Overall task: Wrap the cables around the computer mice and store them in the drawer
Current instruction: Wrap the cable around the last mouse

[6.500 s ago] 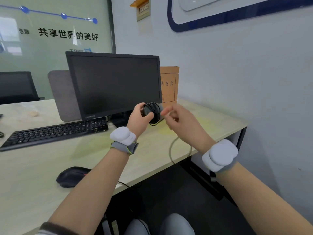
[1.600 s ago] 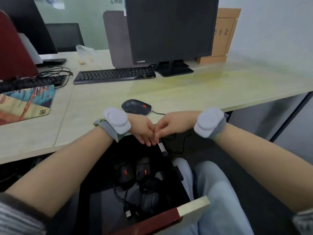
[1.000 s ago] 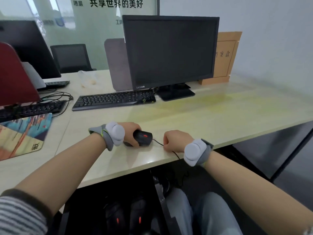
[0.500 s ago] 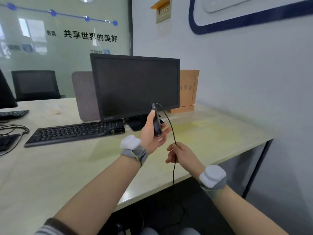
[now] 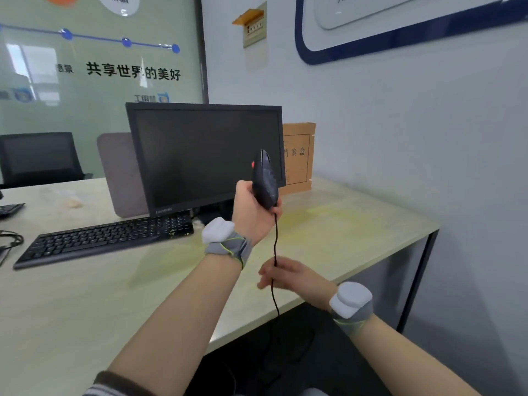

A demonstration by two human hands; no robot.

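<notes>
One mouse in left hand; right hand pinches cable.

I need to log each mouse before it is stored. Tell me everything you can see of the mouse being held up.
The mouse is black, matte plastic by its look, with a red spot near its top. It stands on end above the desk, before the dark monitor. The left hand grips its lower part. Its thin black cable hangs unwrapped from the bottom, through the right hand, and drops below the desk edge.
</notes>
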